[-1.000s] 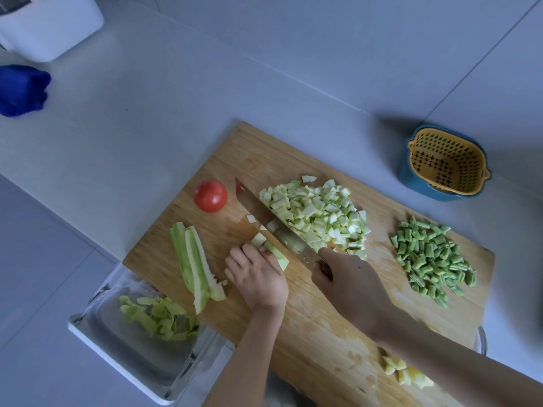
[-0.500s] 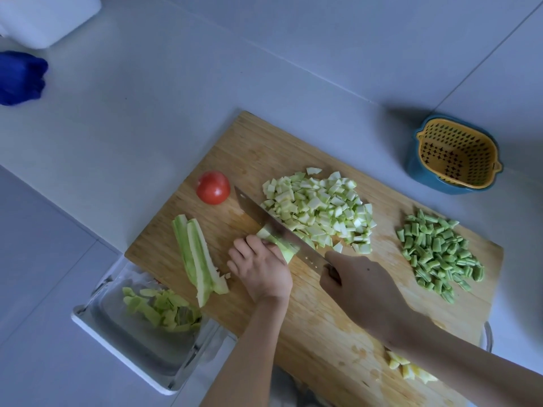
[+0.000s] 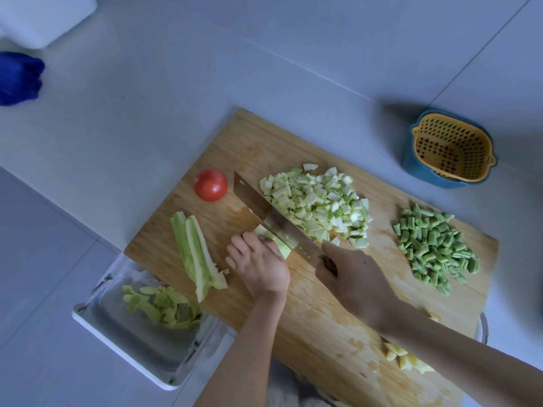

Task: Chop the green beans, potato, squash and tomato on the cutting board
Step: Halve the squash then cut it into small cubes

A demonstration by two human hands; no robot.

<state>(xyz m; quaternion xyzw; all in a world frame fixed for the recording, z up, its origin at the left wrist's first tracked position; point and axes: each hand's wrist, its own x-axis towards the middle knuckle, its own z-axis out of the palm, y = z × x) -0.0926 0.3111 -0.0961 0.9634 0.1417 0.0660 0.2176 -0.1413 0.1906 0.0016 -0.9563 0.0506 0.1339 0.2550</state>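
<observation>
- the wooden cutting board [image 3: 264, 142] lies at a slant on a pale counter, its near-left corner over a clear tray [image 3: 117, 348] that holds green peels [image 3: 161, 306].
- the left hand [image 3: 258, 265] presses down on a short piece of squash [image 3: 276, 240] near the board's middle, fingers curled over it with the knuckles toward the blade.
- the right hand [image 3: 355, 277] is wrapped tightly round the handle of a knife [image 3: 264, 210]; the blade lies across the squash piece, right beside the left fingertips.
- a heap of diced squash [image 3: 317, 204] sits just past the blade, touching it.
- 2 long squash strips [image 3: 197, 254] lie side by side to the left of the left hand.
- a whole tomato [image 3: 210, 185] rests by the knife tip, near the board's left edge.
- chopped green beans [image 3: 435, 245] are piled at the board's right end.
- a few yellow potato chunks [image 3: 405, 358] lie at the near edge, beside the right forearm.
- a yellow colander [image 3: 452, 151] nests in a blue bowl beyond the board; a blue cloth [image 3: 17, 77] lies far left.
</observation>
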